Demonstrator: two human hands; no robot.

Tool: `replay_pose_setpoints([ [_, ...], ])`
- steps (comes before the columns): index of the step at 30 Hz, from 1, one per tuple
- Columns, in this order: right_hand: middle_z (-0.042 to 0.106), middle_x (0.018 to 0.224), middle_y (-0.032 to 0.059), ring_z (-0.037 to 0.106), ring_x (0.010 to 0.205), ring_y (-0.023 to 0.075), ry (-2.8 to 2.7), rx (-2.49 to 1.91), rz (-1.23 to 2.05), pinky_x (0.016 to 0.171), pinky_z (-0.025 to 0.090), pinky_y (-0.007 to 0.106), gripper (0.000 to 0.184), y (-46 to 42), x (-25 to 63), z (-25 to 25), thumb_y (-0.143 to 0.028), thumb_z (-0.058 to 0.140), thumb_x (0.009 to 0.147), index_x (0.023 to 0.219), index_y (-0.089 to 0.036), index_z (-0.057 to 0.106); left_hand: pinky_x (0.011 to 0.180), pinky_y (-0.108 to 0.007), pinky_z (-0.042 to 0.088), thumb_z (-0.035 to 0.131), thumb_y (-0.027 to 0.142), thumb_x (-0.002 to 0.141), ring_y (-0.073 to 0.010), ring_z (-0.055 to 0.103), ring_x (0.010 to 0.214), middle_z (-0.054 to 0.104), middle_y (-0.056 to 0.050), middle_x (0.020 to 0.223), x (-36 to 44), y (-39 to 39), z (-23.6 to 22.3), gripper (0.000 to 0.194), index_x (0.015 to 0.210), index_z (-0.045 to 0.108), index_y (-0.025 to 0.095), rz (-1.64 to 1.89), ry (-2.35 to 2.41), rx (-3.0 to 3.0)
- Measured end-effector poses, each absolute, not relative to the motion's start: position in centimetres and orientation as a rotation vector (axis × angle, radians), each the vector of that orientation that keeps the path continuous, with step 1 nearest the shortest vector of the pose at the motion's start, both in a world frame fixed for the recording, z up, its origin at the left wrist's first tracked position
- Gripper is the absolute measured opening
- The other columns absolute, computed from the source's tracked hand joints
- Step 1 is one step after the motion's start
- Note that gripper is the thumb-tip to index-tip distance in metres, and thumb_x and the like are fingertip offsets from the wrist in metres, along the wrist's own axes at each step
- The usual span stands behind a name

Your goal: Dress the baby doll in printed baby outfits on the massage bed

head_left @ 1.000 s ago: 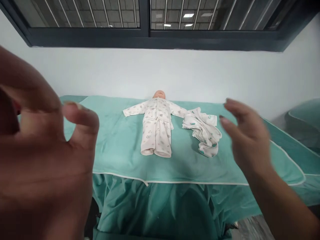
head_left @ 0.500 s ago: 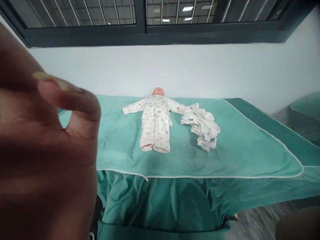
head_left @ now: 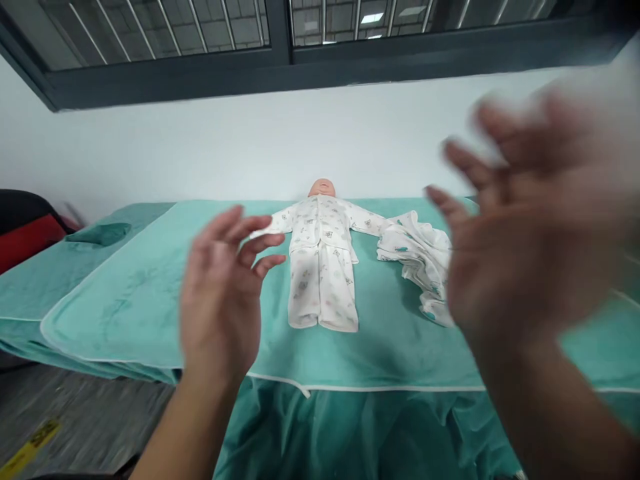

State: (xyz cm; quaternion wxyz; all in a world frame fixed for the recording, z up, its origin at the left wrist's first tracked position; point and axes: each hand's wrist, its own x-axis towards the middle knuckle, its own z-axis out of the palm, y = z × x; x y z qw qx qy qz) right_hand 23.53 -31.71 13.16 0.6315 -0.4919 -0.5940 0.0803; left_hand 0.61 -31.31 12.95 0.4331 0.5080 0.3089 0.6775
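Observation:
A baby doll [head_left: 323, 187] lies on its back, arms spread, dressed in a white patterned top [head_left: 320, 223] and matching trousers [head_left: 323, 287]. Crumpled white baby clothes [head_left: 417, 257] with green prints lie beside it, touching the sleeve on the right. My left hand [head_left: 227, 287] hovers left of the doll, fingers curved and apart, holding nothing. In the right foreground my right hand [head_left: 525, 220] is raised and blurred by motion; its fingers look spread and nothing shows in them. It hides part of the crumpled clothes.
A green mat [head_left: 120, 313] with white piping covers the green-draped bed [head_left: 375, 433]. Behind it stands a white wall [head_left: 210, 147] under a dark-framed window [head_left: 280, 60]. A red and black object [head_left: 30, 233] is at far left, above grey floor [head_left: 125, 407] with a yellow label.
The hand that filled the left foreground has gone from there. Both my hands now show over the mat, on either side of the doll. The view has tilted slightly and shifted left.

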Motion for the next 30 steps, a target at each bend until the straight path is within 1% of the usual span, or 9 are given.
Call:
replay_pose_setpoints([
  [1,0.042,0.15,0.0052,0.049,0.134,0.0203,-1.316,-1.05,0.183,0.1,0.051,0.04,0.044,-30.1,22.7,12.3,-0.032,0.024,0.099,0.141,-0.033,0.036,0.086,-0.034,0.057,0.067,0.048,0.083,-0.0217,0.066,0.104,0.07,0.001,0.115,0.6,-29.1,11.4,0.027,0.106,0.071,0.035,1.663,0.76,1.283],
  [3,0.054,0.137,0.0093,0.058,0.123,0.023,-1.257,-1.004,0.287,0.094,0.053,0.04,0.036,-25.8,21.4,9.9,-0.033,0.042,0.092,0.128,-0.027,0.047,0.088,-0.034,0.054,0.066,0.043,0.085,-0.0221,0.066,0.104,0.069,-0.004,0.117,0.7,-24.2,8.1,0.028,0.106,0.071,0.026,1.597,0.9,1.369],
  [5,0.059,0.129,0.0095,0.061,0.114,0.0231,-1.242,-1.08,0.342,0.091,0.053,0.039,0.031,-20.2,20.5,7.6,-0.032,0.049,0.087,0.117,-0.025,0.051,0.095,-0.035,0.051,0.066,0.042,0.085,-0.023,0.064,0.109,0.07,-0.007,0.117,1.3,-18.9,5.7,0.029,0.105,0.072,0.022,1.493,1.015,1.488],
  [9,0.063,0.116,0.0103,0.062,0.1,0.0232,-1.32,-1.377,0.21,0.089,0.049,0.041,0.024,-9.2,19.7,5.0,-0.021,0.045,0.082,0.104,-0.021,0.053,0.105,-0.037,0.046,0.058,0.03,0.087,-0.0217,0.062,0.113,0.071,-0.008,0.118,4.5,-9.0,4.1,0.027,0.107,0.07,0.018,1.424,1.066,1.573],
  [12,0.065,0.104,0.0131,0.061,0.093,0.0283,-1.466,-1.639,0.2,0.083,0.047,0.043,0.015,-3.7,19.8,4.1,-0.027,0.047,0.084,0.096,-0.02,0.052,0.109,-0.038,0.042,0.052,0.019,0.086,-0.0222,0.06,0.118,0.069,-0.01,0.124,7.2,-3.1,3.6,0.03,0.11,0.07,0.015,1.356,1.148,1.716],
  [14,0.066,0.094,0.0116,0.061,0.085,0.0298,-1.545,-1.76,0.249,0.078,0.046,0.043,0.018,-1.5,20.3,3.6,-0.037,0.052,0.083,0.093,-0.022,0.051,0.11,-0.038,0.042,0.047,0.015,0.087,-0.0222,0.06,0.119,0.068,-0.01,0.125,8.2,-0.4,2.8,0.034,0.112,0.07,0.014,1.312,1.172,1.803],
  [20,0.064,0.077,0.0042,0.054,0.067,0.024,-1.57,-1.849,0.276,0.064,0.04,0.036,0.022,0.6,21.6,2.9,-0.046,0.052,0.081,0.077,-0.025,0.049,0.11,-0.041,0.042,0.037,0.011,0.087,-0.0228,0.057,0.122,0.066,-0.003,0.13,8.1,2.0,1.5,0.046,0.117,0.07,0.024,1.145,1.069,2.079],
  [24,0.061,0.071,0.0015,0.049,0.062,0.0201,-1.558,-1.818,0.243,0.06,0.036,0.033,0.019,0.7,21.6,2.8,-0.041,0.051,0.081,0.073,-0.025,0.048,0.11,-0.043,0.041,0.035,0.011,0.086,-0.0248,0.054,0.126,0.064,-0.002,0.134,7.8,1.9,2.0,0.051,0.123,0.067,0.025,1.081,1.076,2.141],
  [30,0.058,0.069,-0.0008,0.048,0.064,0.0173,-1.545,-1.683,0.299,0.062,0.034,0.031,0.013,0.7,22.4,2.7,-0.032,0.052,0.079,0.069,-0.023,0.051,0.113,-0.042,0.037,0.037,0.017,0.09,-0.0236,0.053,0.129,0.063,-0.004,0.136,7.9,1.3,1.9,0.045,0.124,0.066,0.022,1.075,1.135,2.145],
])
